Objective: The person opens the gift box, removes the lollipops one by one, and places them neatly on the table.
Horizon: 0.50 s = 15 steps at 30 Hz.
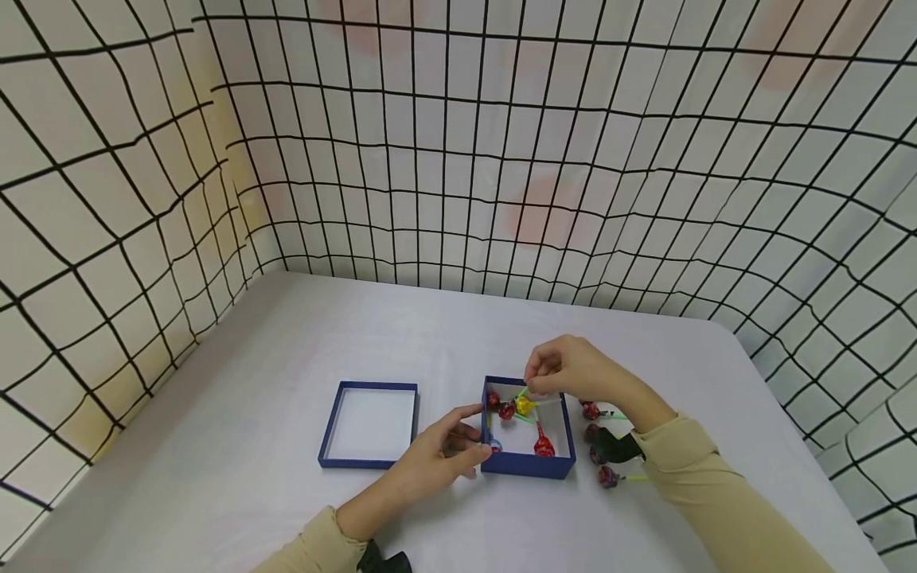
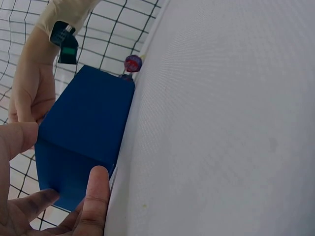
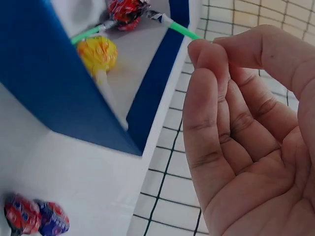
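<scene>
A blue open box (image 1: 528, 464) with a white inside holds several wrapped lollipops. My right hand (image 1: 573, 370) is over its far right part, pinching the green stick (image 3: 183, 30) of a red-wrapped lollipop (image 3: 125, 12) between thumb and fingertips. Beside that lollipop lies a yellow one (image 1: 525, 406) with a white stick. A bright red lollipop (image 1: 544, 446) lies near the box's front wall, and a blue one (image 1: 495, 446) is in the left corner. My left hand (image 1: 440, 447) touches the box's left side, fingers spread and thumb at the front left corner.
Left of the box lies a shallow blue-rimmed lid (image 1: 368, 464), white inside. Several dark-wrapped lollipops (image 1: 607, 477) lie on the white table (image 1: 236, 446) right of the box, partly behind the right wrist. Black netting (image 1: 444, 159) over white walls surrounds the table.
</scene>
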{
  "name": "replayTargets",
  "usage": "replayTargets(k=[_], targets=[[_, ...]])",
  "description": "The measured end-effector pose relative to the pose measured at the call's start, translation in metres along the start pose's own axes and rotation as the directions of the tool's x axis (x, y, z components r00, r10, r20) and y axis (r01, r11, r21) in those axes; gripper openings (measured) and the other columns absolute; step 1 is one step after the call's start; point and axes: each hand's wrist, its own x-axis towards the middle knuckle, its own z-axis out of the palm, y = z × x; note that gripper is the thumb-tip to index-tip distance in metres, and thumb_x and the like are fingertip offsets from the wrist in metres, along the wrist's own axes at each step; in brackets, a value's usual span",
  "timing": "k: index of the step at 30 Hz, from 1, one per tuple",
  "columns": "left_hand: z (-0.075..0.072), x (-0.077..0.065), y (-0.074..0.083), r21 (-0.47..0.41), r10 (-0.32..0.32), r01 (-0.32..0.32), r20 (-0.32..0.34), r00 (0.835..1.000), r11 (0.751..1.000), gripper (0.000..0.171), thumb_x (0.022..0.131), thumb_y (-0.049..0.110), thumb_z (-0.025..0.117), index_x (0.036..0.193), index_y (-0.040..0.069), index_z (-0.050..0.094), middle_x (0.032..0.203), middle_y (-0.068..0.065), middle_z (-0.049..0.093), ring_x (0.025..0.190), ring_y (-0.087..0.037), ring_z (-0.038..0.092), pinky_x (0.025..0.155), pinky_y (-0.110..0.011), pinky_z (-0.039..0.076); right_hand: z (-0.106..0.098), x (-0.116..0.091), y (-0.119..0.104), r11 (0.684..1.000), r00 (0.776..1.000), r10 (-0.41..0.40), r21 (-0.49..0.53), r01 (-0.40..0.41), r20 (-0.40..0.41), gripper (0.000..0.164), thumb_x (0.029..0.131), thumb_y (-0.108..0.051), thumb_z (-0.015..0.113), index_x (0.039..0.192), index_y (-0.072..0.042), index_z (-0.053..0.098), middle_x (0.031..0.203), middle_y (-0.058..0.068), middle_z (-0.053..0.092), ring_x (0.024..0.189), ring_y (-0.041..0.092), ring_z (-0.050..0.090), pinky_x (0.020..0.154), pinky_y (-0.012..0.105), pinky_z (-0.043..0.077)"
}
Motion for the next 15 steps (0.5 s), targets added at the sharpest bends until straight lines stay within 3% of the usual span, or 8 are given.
replayTargets(k=[5, 10, 15], targets=[[0.000, -0.001, 0.000, 0.000, -0.005, 0.005, 0.003, 1.000, 1.000, 0.066, 0.104, 0.024, 0.072, 0.162, 0.009, 0.045, 0.132, -0.022, 0.067, 0.097, -0.022, 0.074, 0.075, -0.028, 0.058, -0.011, -0.011, 0.015, 0.995, 0.999, 0.043, 0.095, -0.042, -0.018, 0.008, 0.095, -0.017, 0.080, 0.096, -0.010, 0.077, 0.087, 0.007, 0.076, 0.079, 0.021, 0.067, 0.069, 0.033, 0.056], [0.000, -0.001, 0.000, -0.003, -0.012, 0.012, 0.002, 1.000, 1.000, 0.066, 0.104, 0.025, 0.072, 0.162, 0.010, 0.045, 0.133, -0.021, 0.067, 0.096, -0.022, 0.075, 0.076, -0.028, 0.058, -0.023, -0.025, 0.029, 0.980, 0.996, 0.085, 0.181, -0.077, -0.039, 0.013, 0.098, -0.020, 0.079, 0.101, -0.007, 0.076, 0.095, 0.014, 0.076, 0.089, 0.030, 0.072, 0.081, 0.040, 0.064], [0.000, -0.001, 0.001, -0.013, -0.018, 0.018, 0.005, 1.000, 1.000, 0.066, 0.105, 0.025, 0.072, 0.163, 0.010, 0.044, 0.133, -0.020, 0.066, 0.100, -0.021, 0.073, 0.080, -0.030, 0.063, -0.034, -0.040, 0.047, 0.966, 0.993, 0.096, 0.247, -0.077, -0.068, 0.020, 0.101, -0.021, 0.077, 0.106, -0.002, 0.074, 0.099, 0.013, 0.078, 0.095, 0.029, 0.076, 0.088, 0.035, 0.064]])
